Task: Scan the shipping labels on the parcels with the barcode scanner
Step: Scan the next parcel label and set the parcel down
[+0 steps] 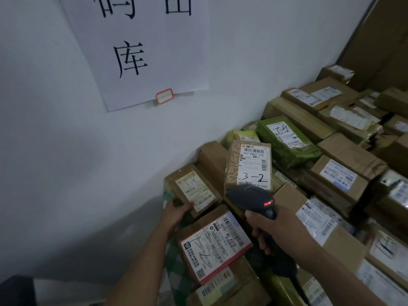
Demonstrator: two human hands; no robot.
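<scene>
Barcode scanner [254,197]: held by the right hand [269,230], fingers wrapped round the handle. The head is raised over the stack, a red lamp is lit at its rear, and it points towards the 3-2 parcel [249,166]. Just left of the scanner, near the stack's wall-side edge, lies the red-edged parcel [214,246], label up. Beyond it, along the same edge, the left hand [176,212] grips the near end of the small brown parcel [192,191], thumb on top at the label's edge. Farther back sits the green parcel [287,142], then more cartons.

Handling, as a judgement: the small cartons look light and stiff. Taped wrap may slip, so hold them by the short ends, clear of the barcode. The green parcel looks soft; support it from below.
</scene>
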